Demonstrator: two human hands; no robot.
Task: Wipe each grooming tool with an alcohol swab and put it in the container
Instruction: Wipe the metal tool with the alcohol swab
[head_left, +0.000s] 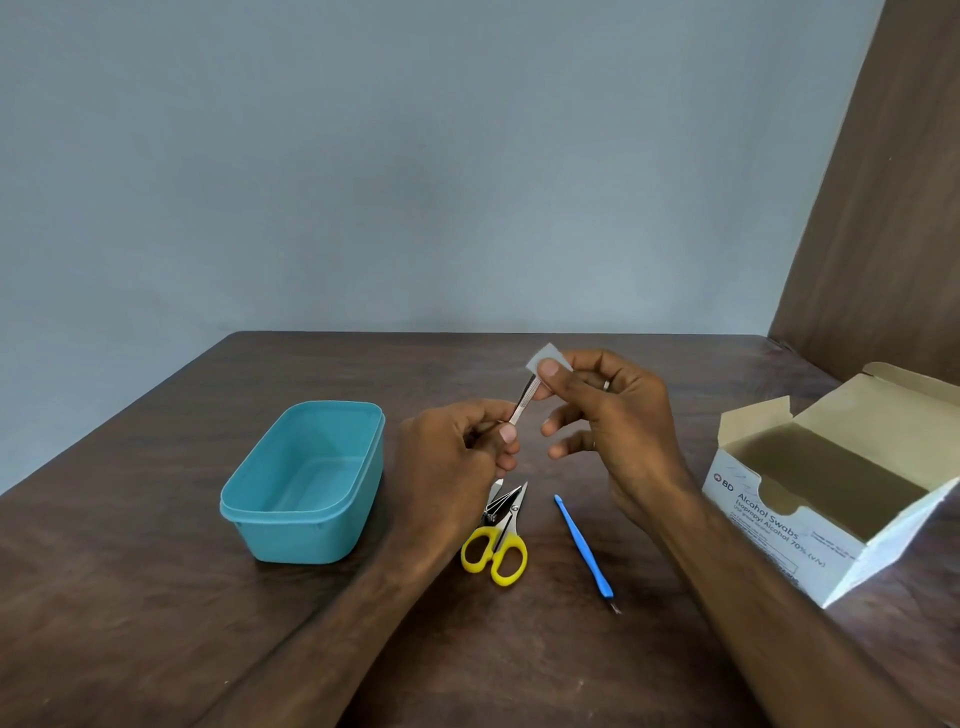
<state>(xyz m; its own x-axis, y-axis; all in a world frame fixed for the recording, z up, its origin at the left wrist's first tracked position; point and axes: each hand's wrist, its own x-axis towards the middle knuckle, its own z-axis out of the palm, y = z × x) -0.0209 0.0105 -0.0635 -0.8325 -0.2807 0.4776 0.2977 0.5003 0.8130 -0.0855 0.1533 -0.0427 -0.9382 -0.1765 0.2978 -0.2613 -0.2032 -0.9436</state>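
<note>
Now: left hand (457, 452) holds thin metal nail file (521, 405) up over brown wooden table (156, 597) | right hand (618, 415) pinches small white swab (544, 356) on its tip | Done: nothing in blue plastic tub (306, 483) (looks bare) | Left: yellow-handled scissors (496, 545), blue stick tool (584, 551)
</note>
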